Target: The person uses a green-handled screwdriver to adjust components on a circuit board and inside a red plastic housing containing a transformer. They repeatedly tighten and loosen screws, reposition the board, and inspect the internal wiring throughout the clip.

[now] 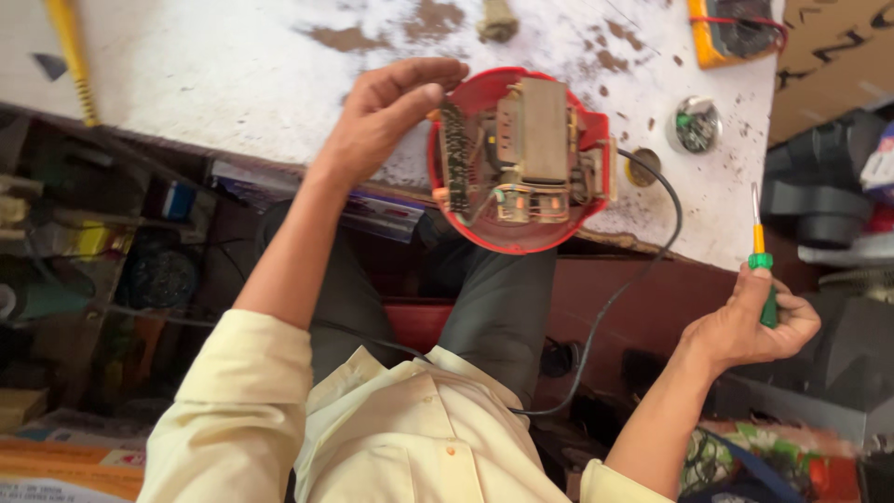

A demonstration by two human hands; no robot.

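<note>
**Opened red appliance held at the table edge**

The left hand (386, 116) grips the rim of the round red housing (518, 160) (circuitry exposed) at the white table (233, 84) edge, its fingers curled on it. At four o'clock, well apart, the right hand (745, 326) is fisted around a green-handled screwdriver (762, 261), tip up.

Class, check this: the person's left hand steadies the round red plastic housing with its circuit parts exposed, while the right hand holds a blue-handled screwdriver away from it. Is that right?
Not quite. The head view shows the screwdriver in the right hand has a green handle with an orange collar, not blue. The rest stands: the left hand steadies the round red plastic housing, and the screwdriver is held away from it.
</note>
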